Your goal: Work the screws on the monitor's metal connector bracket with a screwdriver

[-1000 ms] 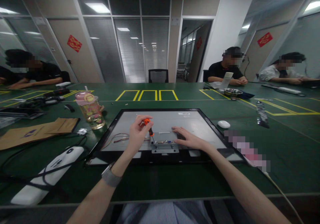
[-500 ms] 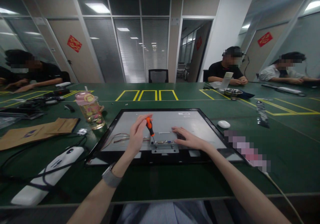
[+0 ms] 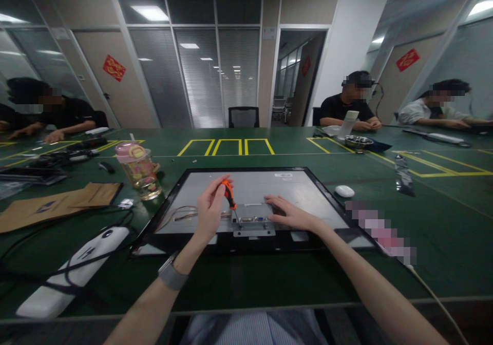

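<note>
A flat display panel [image 3: 227,187] with a black frame lies back side up before me. Near its front edge sits a metal bracket [image 3: 254,230] with a row of connector ports. My left hand [image 3: 210,206] is closed on the orange and black handle of a screwdriver [image 3: 230,195]. The shaft slants down to the left end of the bracket, where the tip seems to meet a screw too small to make out. My right hand [image 3: 287,212] rests on the bracket's right side with its fingers stretched out. Thin cables [image 3: 185,211] run along the panel's left part.
Left of the panel stand a pink-lidded bottle [image 3: 140,173], a brown paper bag [image 3: 57,204] and a white device [image 3: 77,273] wrapped in black cable. A white case [image 3: 344,191] and a blurred phone-like object [image 3: 381,232] with a cord lie right. Co-workers sit across the table.
My left hand and the screwdriver handle have shifted slightly left, so the screwdriver leans more. The tip stays at the bracket's left end. My right hand has not moved.
</note>
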Demonstrator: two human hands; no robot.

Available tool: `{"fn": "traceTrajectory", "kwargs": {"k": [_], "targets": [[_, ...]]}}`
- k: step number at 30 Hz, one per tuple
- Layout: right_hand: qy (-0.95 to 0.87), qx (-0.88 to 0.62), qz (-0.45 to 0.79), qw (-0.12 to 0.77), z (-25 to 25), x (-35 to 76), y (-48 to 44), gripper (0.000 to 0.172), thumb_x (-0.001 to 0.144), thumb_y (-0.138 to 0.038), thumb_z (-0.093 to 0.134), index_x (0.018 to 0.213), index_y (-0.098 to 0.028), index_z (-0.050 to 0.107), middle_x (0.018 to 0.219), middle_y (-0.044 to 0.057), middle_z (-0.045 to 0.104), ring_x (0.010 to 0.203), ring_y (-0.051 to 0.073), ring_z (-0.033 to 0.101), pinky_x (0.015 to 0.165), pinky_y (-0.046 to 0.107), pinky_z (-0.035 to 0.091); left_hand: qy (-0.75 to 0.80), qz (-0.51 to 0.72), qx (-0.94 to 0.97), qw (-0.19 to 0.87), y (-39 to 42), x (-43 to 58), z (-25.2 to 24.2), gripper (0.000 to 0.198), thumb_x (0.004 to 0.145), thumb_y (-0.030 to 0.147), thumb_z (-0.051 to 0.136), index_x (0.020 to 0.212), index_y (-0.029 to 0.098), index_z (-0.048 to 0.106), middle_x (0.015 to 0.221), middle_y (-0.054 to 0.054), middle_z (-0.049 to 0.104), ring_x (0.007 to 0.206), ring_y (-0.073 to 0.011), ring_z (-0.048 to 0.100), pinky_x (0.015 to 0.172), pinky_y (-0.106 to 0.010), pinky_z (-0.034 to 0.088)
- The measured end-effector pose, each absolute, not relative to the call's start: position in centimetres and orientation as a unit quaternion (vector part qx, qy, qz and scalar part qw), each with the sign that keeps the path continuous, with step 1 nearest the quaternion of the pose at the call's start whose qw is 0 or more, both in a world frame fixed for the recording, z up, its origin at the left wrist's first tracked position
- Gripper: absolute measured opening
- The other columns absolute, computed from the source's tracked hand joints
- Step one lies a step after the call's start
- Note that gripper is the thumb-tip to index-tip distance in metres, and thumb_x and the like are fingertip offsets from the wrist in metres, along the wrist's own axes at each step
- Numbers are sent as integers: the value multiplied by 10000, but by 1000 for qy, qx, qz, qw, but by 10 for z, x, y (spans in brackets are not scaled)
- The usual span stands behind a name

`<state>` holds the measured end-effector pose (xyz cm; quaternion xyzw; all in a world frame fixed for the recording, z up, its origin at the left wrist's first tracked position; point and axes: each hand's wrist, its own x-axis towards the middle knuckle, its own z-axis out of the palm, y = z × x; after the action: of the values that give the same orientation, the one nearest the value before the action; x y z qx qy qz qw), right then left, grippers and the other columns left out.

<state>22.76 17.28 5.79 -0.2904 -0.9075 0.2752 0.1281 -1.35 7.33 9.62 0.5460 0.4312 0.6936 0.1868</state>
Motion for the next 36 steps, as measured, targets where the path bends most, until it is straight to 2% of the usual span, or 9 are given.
{"fn": "traceTrajectory", "kwargs": {"k": [5, 10, 13, 19, 26, 30, 36], "targets": [[-908, -288, 278, 129, 54, 228, 175, 609, 894, -608, 454, 1338, -191, 462, 1491, 109, 354, 1388, 271, 272, 1165, 474, 113, 445, 693, 554, 123, 75, -14, 95, 172, 805, 299, 643, 932, 194, 694, 903, -31, 578, 741, -108, 565, 665, -219, 496], [-911, -280, 276, 129, 54, 229, 176, 603, 899, -601, 452, 1330, -180, 466, 1490, 118, 351, 1379, 272, 291, 1164, 472, 123, 426, 693, 554, 175, 73, -13, 96, 288, 908, 324, 475, 1077, 182, 660, 1056, -80, 622, 873, -158, 618, 767, -282, 513], [-909, -288, 275, 124, 55, 229, 175, 619, 900, -609, 445, 1334, -168, 462, 1493, 125, 344, 1387, 272, 273, 1168, 466, 109, 430, 689, 552, 191, 72, -12, 97, 304, 909, 319, 480, 1131, 182, 636, 1014, -69, 635, 842, -151, 622, 765, -279, 509], [-906, -294, 281, 120, 57, 228, 174, 625, 892, -625, 445, 1342, -191, 458, 1503, 109, 330, 1395, 280, 253, 1166, 486, 110, 455, 688, 554, 116, 76, -13, 93, 190, 838, 289, 609, 990, 205, 687, 910, -22, 533, 769, -110, 538, 708, -219, 470], [-906, -294, 280, 116, 60, 228, 172, 657, 890, -643, 430, 1347, -172, 456, 1499, 121, 334, 1394, 282, 253, 1167, 482, 114, 465, 686, 549, 109, 73, -15, 98, 278, 907, 250, 451, 1056, 198, 678, 921, -43, 555, 812, -132, 546, 730, -246, 464], [-907, -291, 280, 122, 60, 228, 172, 621, 891, -628, 441, 1332, -191, 468, 1492, 109, 350, 1386, 276, 276, 1166, 476, 119, 464, 682, 554, 114, 72, -14, 100, 229, 871, 267, 532, 1039, 199, 672, 928, -39, 535, 784, -121, 546, 698, -234, 485], [-909, -285, 276, 128, 56, 228, 174, 617, 891, -618, 453, 1325, -180, 471, 1486, 119, 358, 1384, 274, 279, 1164, 478, 125, 457, 694, 546, 112, 76, -14, 96, 124, 804, 270, 640, 897, 195, 675, 923, -27, 510, 821, -122, 542, 705, -215, 496]]}}
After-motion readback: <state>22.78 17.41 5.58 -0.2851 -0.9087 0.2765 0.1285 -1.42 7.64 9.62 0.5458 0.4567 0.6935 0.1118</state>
